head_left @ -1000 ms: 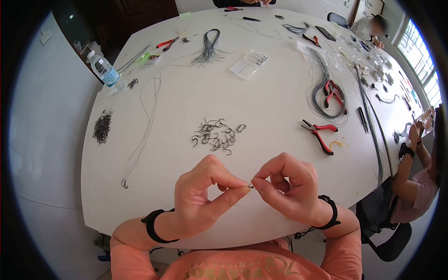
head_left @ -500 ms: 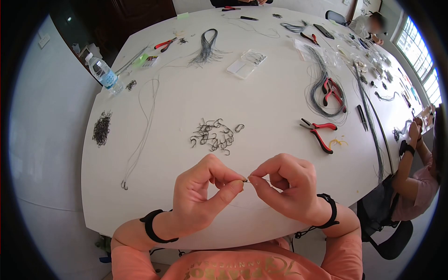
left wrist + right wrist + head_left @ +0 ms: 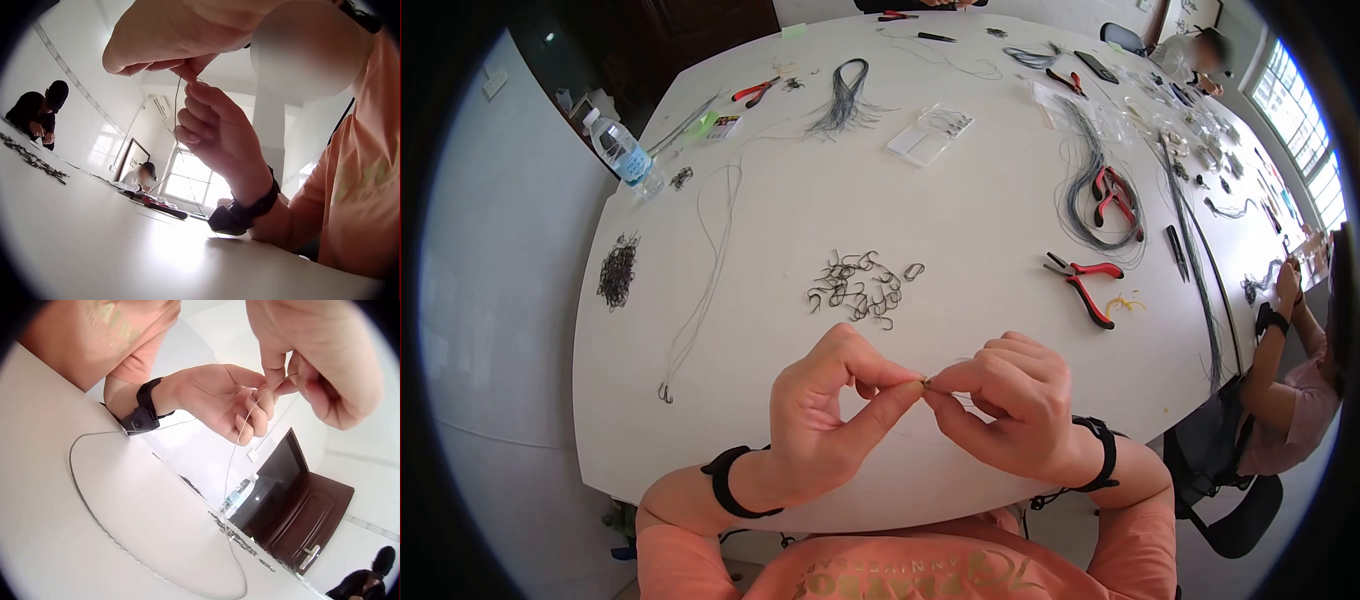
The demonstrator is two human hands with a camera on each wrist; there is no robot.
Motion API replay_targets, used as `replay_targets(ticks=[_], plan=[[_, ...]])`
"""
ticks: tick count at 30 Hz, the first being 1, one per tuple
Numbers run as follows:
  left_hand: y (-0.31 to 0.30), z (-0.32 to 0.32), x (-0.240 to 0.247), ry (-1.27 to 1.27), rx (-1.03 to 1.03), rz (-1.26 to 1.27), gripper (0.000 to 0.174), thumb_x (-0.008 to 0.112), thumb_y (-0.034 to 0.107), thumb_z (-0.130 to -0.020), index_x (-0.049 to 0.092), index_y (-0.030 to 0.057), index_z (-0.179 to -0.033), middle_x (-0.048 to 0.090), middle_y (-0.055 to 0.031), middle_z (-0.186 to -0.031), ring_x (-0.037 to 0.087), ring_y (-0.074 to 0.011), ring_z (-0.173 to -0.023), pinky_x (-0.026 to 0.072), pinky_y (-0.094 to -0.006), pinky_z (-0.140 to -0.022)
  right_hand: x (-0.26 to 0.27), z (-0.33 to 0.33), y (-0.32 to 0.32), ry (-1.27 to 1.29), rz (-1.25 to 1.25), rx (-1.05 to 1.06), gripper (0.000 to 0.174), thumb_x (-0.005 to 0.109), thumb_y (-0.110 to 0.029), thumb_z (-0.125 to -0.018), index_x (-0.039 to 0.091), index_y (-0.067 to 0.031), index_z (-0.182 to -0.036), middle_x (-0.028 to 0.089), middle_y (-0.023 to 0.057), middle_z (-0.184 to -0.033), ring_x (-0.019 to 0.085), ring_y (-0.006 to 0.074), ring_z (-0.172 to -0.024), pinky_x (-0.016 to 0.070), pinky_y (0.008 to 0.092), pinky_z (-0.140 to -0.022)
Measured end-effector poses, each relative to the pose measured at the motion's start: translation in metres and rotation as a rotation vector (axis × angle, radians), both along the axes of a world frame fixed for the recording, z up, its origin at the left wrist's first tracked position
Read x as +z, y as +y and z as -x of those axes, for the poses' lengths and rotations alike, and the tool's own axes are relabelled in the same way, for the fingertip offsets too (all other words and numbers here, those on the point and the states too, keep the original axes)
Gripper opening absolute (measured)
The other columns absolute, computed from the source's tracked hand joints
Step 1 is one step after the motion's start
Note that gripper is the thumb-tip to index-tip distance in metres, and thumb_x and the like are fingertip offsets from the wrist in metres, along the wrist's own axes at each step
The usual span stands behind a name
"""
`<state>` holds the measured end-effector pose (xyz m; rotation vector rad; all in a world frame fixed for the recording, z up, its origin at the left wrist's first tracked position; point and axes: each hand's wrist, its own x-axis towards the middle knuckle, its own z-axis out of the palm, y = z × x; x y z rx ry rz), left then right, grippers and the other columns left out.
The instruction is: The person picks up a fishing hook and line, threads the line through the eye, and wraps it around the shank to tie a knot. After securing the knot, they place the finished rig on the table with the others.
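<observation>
In the head view my left hand point(image 3: 830, 405) and right hand point(image 3: 1005, 405) meet fingertip to fingertip above the front of the white table point(image 3: 640, 420). The left thumb and index finger pinch a tiny dark piece, mostly covered by the fingertips; its kind I cannot tell. My right thumb and index finger pinch thin fishing line close beside it. A long loop of this line point(image 3: 225, 487) hangs from the hands in the right wrist view. Beyond the hands lies a loose pile of black fish hooks point(image 3: 855, 285).
Red-handled pliers point(image 3: 1090, 290) and yellow scraps point(image 3: 1127, 303) lie to the right. More hooks point(image 3: 618, 272), a line with hooks at its end point(image 3: 666, 393) and a water bottle point(image 3: 625, 155) are at left. A clear case point(image 3: 930, 135) and line bundles point(image 3: 845, 95) lie farther back.
The hands have shifted slightly left and away from me, and their fingertips are now pressed closer together. The right hand has turned, its fingers now covering more of the small piece.
</observation>
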<state>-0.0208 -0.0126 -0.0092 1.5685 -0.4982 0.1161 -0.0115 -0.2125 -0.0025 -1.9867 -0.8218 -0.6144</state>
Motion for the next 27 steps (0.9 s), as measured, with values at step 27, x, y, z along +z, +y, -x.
replay_targets(ticks=[27], plan=[[0.003,-0.016,0.010,-0.504,0.079,-0.502,0.022,0.084,-0.004,-0.072,0.071,0.0094,-0.084,0.068,0.0026,-0.077,0.055,-0.0172,-0.070,0.0379,-0.0297,-0.067,0.010,-0.008,-0.017,-0.334,0.315,-0.037,0.025,0.075,-0.006,-0.067,0.067,-0.0132,-0.090,0.043,-0.0048,-0.064,0.044,0.0104,-0.053,0.0293,0.0275,-0.050]])
